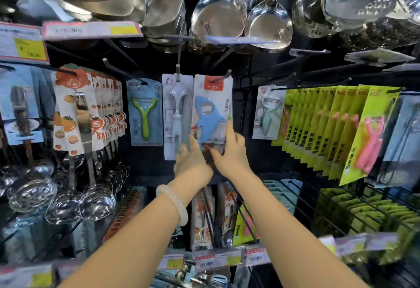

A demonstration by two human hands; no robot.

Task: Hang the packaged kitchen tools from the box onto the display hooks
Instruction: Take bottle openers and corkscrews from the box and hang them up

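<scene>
Rows of shiny steel ladles and spatulas (218,12) hang along the top of a dark store display, above a right-hand rack of lime-green packets holding pink peelers (354,128). At centre, a clear-and-white carded pack with a blue shark-shaped tool (210,115) hangs on a black metal hook (221,78). The left hand (191,162) and right hand (231,153) pinch its lower edge.

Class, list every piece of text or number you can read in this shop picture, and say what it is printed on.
"厨房用品": shark-shaped blue tool's package, held by both hands.
"吉" and "利": orange-and-white packages.
"特惠装": lime-green packages of pink peelers.
"16.20", uncertain: yellow-and-red price tag.
Other price tags and package logos: too blurred.
</scene>
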